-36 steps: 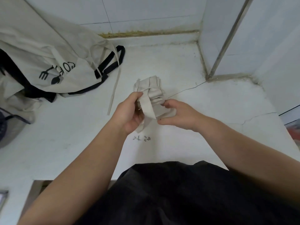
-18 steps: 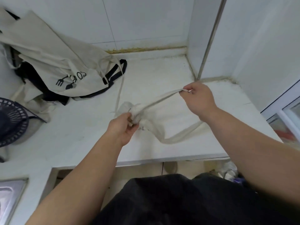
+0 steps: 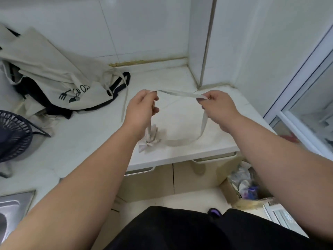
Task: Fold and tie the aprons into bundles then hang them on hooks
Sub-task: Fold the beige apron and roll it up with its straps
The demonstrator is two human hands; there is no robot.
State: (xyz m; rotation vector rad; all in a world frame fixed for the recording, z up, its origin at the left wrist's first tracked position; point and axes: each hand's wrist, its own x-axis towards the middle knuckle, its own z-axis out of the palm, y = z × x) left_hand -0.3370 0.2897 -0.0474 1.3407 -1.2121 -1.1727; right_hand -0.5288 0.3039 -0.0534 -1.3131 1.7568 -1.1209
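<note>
A small tied bundle of beige apron (image 3: 150, 137) hangs just above the white counter (image 3: 86, 138), dangling from its strap below my left hand (image 3: 141, 108). My left hand pinches the beige strap (image 3: 180, 93) at its left end. My right hand (image 3: 219, 105) pinches the same strap further right, so it stretches between both hands. From my right hand the strap loops down and back toward the bundle. No hooks are in view.
A heap of beige aprons with black straps and a fork-and-spoon print (image 3: 54, 78) lies at the back left of the counter. A dark fan (image 3: 12, 136) stands at the left edge, a steel sink (image 3: 12, 208) lower left. A full waste bin (image 3: 246, 186) stands on the floor at right.
Both hands have risen and lifted the bundle off the counter. My left hand moved from gripping the bundle to pinching the strap, which now stretches level between both hands.
</note>
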